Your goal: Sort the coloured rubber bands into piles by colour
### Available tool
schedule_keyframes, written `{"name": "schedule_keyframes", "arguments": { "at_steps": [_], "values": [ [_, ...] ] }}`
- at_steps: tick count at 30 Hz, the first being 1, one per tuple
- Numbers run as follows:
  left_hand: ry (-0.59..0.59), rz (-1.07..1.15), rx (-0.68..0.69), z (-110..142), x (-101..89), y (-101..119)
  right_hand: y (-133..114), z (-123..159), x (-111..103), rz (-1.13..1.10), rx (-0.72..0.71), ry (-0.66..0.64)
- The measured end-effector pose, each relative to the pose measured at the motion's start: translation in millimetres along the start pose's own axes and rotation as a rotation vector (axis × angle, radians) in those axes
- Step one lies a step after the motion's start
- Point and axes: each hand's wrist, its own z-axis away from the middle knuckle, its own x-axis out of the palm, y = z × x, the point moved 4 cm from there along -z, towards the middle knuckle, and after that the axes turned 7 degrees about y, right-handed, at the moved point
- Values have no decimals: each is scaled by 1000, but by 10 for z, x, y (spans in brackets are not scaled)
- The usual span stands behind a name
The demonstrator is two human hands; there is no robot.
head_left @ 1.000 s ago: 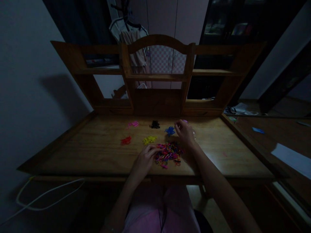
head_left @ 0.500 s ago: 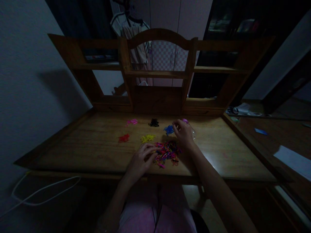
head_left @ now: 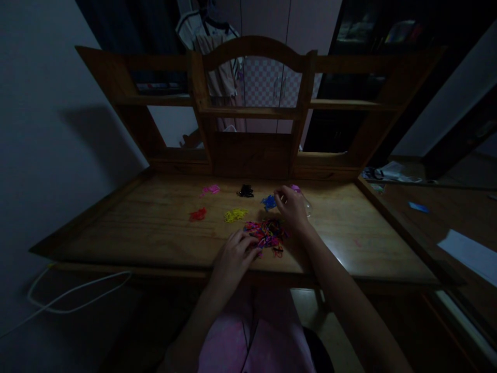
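Observation:
A mixed heap of small coloured rubber bands (head_left: 269, 232) lies near the front of the wooden desk. My left hand (head_left: 236, 254) rests at the heap's left edge, thumb and fingers apart, fingertips touching the bands. Beside the blue bands (head_left: 268, 202) hovers my right hand (head_left: 292, 205), its thumb and fingertips pinched together; anything between them is too small to make out. Sorted little piles lie beyond the heap: yellow bands (head_left: 235, 215), red bands (head_left: 198, 214), black bands (head_left: 245, 191) and pink bands (head_left: 210, 190).
Partly behind my right hand are a purple thing (head_left: 295, 188) and a clear, rounded object (head_left: 308, 207). A wooden shelf unit (head_left: 252, 112) rises along the desk's back. White paper (head_left: 468, 254) lies on the surface at right; a white cable (head_left: 77, 305) hangs at left.
My left hand has moved slightly right along the heap, its thumb and index closer together. The right hand stays pinched by the blue bands. The view has tilted a little.

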Motion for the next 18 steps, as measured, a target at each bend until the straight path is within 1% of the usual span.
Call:
{"name": "schedule_keyframes", "arguments": {
  "at_steps": [4,10,18],
  "values": [
    [2,2,7,-51,36,14,0,-8,-5,8,6,-4],
    [69,41,24,-66,62,17,-28,-21,-38,7,12,-21],
    [129,108,5,-88,46,7,-22,-25,-18,-4,-2,-5]
  ]
}}
